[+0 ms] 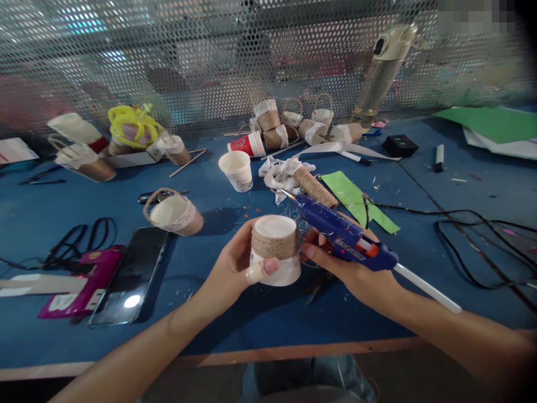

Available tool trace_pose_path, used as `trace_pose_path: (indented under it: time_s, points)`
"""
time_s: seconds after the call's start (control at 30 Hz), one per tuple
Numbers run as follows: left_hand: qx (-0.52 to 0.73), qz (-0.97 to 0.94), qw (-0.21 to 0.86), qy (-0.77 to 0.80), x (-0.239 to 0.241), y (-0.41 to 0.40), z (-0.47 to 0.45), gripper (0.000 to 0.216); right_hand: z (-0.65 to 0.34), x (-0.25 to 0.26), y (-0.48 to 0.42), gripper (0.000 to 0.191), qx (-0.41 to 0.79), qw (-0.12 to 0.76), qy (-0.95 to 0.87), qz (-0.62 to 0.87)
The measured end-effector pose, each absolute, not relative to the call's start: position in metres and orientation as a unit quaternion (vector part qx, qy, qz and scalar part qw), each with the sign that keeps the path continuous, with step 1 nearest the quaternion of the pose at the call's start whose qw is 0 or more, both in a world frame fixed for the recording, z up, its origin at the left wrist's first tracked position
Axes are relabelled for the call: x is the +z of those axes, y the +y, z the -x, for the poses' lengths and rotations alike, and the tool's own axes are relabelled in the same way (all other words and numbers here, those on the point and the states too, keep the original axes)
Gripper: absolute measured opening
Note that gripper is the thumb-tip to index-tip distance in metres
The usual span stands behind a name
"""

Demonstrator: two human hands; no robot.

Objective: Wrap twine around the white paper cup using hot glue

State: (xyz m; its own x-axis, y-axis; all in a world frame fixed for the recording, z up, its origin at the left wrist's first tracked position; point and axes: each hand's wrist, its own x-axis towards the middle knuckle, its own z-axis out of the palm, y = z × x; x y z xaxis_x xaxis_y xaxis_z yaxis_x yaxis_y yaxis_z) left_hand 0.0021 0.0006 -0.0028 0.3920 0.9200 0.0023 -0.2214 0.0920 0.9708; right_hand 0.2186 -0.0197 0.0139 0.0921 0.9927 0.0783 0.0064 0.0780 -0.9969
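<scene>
My left hand [241,254] is wrapped round an upside-down paper cup [274,271], its thumb across the front. Twine [272,246] is wound round the upper half of the cup, near its base. In my right hand [335,260] is a blue hot glue gun [335,226], its nozzle pointing up and left above the cup, apart from it. A white glue stick [428,288] juts from the gun's back. Beyond the gun lie a spool of twine [314,187] and crumpled white lace ribbon [281,174]. The right fingertips are close to the cup's side; whether they touch it is unclear.
Twine-wrapped cups with handles [268,115] are piled by the perforated metal screen [201,67]. A bottle [381,73] stands there too. Left are a phone [130,277], a magenta glue gun [84,282] and a handled cup [178,215]. A black cord [453,246] loops at right.
</scene>
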Motion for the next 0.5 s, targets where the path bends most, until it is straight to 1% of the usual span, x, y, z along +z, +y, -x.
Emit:
trace_pose_path:
  time_s: [0.17,0.37,0.43,0.5]
  points:
    - [0.427,-0.524,0.657,0.334,-0.0057,0.0005,0.0003,0.052,-0.2187,0.013,-0.0198,0.024,0.476,0.537,-0.503,0.482]
    - [0.411,-0.539,0.659,0.326,-0.0063,0.0007,0.0024,0.049,-0.2208,0.0129,-0.0207,0.024,0.459,0.525,-0.531,0.482]
    - [0.4,-0.542,0.66,0.333,-0.0046,0.0006,0.0014,0.055,-0.2216,0.0119,-0.02,0.024,0.45,0.518,-0.541,0.486]
    - [0.385,-0.545,0.661,0.344,-0.0027,0.0006,-0.0007,0.067,-0.2221,0.0098,-0.0189,0.028,0.45,0.517,-0.542,0.486]
